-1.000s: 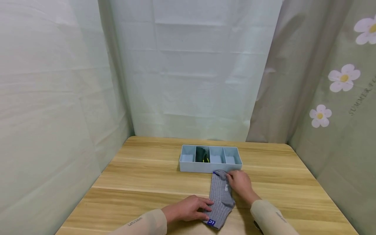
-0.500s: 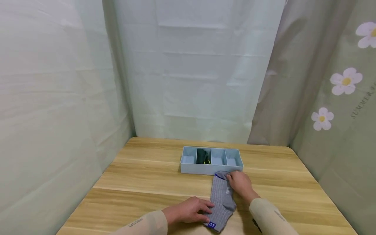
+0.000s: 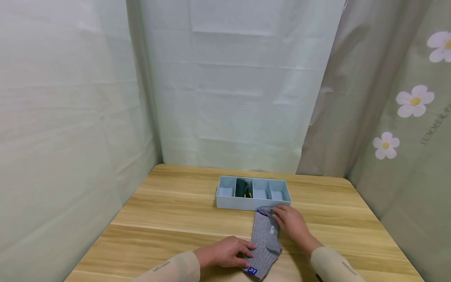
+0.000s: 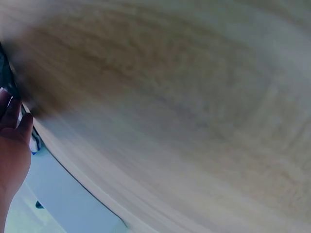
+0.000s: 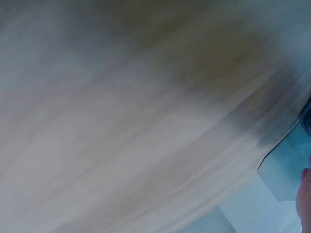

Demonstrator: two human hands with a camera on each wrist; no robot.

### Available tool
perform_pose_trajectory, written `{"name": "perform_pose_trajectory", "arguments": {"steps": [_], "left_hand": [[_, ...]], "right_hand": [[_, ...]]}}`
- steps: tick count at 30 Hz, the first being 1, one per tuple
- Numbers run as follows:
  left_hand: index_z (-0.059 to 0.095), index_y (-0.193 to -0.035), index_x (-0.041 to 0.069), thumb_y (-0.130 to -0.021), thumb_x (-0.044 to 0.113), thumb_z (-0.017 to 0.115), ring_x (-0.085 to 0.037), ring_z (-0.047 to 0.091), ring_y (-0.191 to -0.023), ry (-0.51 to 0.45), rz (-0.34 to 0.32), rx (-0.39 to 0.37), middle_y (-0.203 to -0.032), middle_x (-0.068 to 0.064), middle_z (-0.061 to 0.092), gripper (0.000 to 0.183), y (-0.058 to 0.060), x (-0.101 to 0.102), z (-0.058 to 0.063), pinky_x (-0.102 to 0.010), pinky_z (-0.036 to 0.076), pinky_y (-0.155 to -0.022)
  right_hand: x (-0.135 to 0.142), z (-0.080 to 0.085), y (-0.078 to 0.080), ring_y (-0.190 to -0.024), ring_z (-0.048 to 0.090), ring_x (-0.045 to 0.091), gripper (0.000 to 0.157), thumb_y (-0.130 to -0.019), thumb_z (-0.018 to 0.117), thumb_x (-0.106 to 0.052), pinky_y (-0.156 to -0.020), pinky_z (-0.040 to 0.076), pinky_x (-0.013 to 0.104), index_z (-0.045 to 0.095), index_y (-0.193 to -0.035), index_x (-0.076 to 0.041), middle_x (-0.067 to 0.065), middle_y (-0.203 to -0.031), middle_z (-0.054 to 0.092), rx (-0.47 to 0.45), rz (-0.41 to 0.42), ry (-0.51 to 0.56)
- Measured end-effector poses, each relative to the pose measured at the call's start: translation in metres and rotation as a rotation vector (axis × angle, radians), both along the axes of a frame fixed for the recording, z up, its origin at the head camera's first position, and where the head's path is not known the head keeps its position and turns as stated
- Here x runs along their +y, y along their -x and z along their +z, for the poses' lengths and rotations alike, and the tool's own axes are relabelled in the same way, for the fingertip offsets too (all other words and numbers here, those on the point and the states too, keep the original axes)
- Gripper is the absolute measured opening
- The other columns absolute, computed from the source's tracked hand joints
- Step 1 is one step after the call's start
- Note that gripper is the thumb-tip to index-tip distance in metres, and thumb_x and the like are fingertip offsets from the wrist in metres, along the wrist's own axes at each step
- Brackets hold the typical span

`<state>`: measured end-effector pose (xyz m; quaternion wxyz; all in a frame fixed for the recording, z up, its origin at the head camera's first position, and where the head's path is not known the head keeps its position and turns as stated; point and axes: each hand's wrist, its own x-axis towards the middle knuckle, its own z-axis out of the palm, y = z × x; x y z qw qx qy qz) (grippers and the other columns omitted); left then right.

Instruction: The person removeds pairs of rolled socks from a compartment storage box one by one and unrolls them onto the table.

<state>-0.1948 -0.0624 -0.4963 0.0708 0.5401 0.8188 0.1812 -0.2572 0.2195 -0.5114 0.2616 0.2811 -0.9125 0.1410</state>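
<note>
Grey sock: one ribbed sock [image 3: 264,236], laid flat at the lower centre of the head view, its long side running up the frame toward the tray; pale lettering at its right edge, a bulge at lower right.
Blue label: small tag [image 3: 252,271] with white letters, at the sock's lower end.
Left hand: hand [image 3: 228,252] at lower centre, fingers extended and slightly spread, fingertips resting on the left edge of the sock's lower part.
Right hand: hand [image 3: 291,222] right of centre, fingertips touching the sock's upper right corner; whether they pinch the fabric cannot be told.
Hands, together: apart from each other, one at each end of the sock.
Tray: pale blue, four compartments in a row [image 3: 235,203], just beyond the sock's upper end; contact between the two cannot be told.
Dark green bundle: folded fabric [image 3: 241,188] with yellow marks, in the tray's second compartment from the left.
Worktop: wood-grained, rounded far corners [image 3: 176,213].
Sleeves: light beige, lettered [image 3: 181,266], entering at the bottom edge.
Surround: pale hanging cloth [image 3: 232,98] behind; white flowers [image 3: 385,145] printed at right.
</note>
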Motion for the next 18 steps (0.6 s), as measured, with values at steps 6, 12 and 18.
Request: {"name": "perform_pose_trajectory", "arguments": {"steps": [6, 12, 18], "left_hand": [[0.072, -0.120, 0.008, -0.096, 0.025, 0.067, -0.007, 0.051, -0.128, 0.022, 0.025, -0.033, -0.138, 0.000, 0.059, 0.030, -0.001, 0.001, 0.003, -0.019, 0.040, -0.102], [0.072, -0.121, 0.009, -0.096, 0.025, 0.066, -0.007, 0.051, -0.128, 0.038, 0.034, -0.052, -0.139, 0.000, 0.058, 0.030, 0.000, 0.001, 0.003, -0.020, 0.040, -0.103], [0.072, -0.120, 0.009, -0.097, 0.026, 0.065, -0.006, 0.051, -0.127, 0.034, 0.029, -0.049, -0.138, 0.000, 0.059, 0.030, 0.000, 0.003, 0.002, -0.019, 0.041, -0.102]], "right_hand": [[0.001, -0.003, -0.006, -0.115, 0.062, 0.026, 0.036, -0.091, 0.067, -0.008, -0.095, 0.050, 0.045, 0.067, -0.127, -0.004, 0.008, -0.130, 0.065, -0.023, 0.132, -0.216], [-0.008, -0.004, -0.005, -0.134, 0.047, 0.030, 0.047, -0.100, 0.057, -0.027, -0.108, 0.039, 0.049, 0.055, -0.140, -0.002, 0.012, -0.149, 0.047, -0.250, 0.056, -0.286], [-0.013, 0.005, -0.003, -0.139, 0.041, 0.033, 0.051, -0.104, 0.050, -0.030, -0.112, 0.033, 0.050, 0.047, -0.146, -0.001, 0.014, -0.152, 0.042, -0.431, 0.009, -0.288]]}}
